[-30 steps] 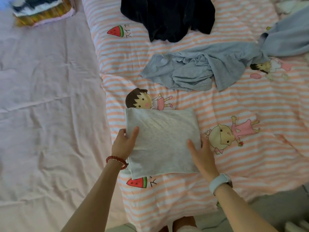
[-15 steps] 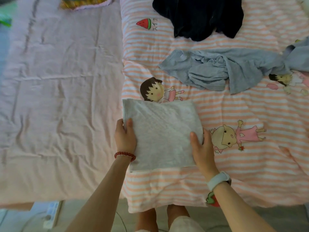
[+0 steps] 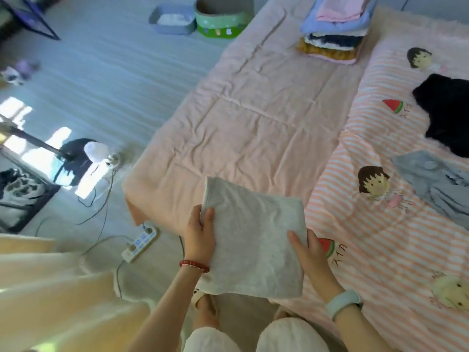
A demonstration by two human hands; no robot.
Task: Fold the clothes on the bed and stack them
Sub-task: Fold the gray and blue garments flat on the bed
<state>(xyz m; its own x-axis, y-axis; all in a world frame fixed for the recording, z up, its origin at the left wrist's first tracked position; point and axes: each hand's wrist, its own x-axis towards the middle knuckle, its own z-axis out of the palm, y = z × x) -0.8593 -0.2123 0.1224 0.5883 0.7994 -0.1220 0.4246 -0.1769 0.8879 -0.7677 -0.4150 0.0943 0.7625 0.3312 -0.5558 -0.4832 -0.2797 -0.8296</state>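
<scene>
Holding a folded grey garment (image 3: pixel 253 240) by its two sides, the person stands at the near edge of the bed (image 3: pixel 253 118). The left hand (image 3: pixel 200 236) grips the garment's left edge, thumb on top and fingers curled underneath. The right hand (image 3: pixel 308 252) holds the right edge, thumb lying over the cloth and the other fingers hidden below it. The garment is a neat rectangle, and I cannot tell whether its far part touches the bed; its near edge hangs past the bed's edge above the person's feet.

At the far end of the bed from the garment sits a stack of folded clothes (image 3: pixel 335 26), pink and blue on top, darker layers beneath. To the right of the grey garment a striped quilt (image 3: pixel 380 237) with cartoon figures and watermelons covers the bed. On it, well apart from the garment, lie a crumpled blue-grey garment (image 3: pixel 436 184) and, further up, a black garment (image 3: pixel 446 110).

On the floor left of the garment lies a white power strip (image 3: pixel 139 241) with trailing cables. A red bead bracelet (image 3: pixel 194 266) circles the left wrist, a pale blue wristband (image 3: pixel 344 304) the right.
</scene>
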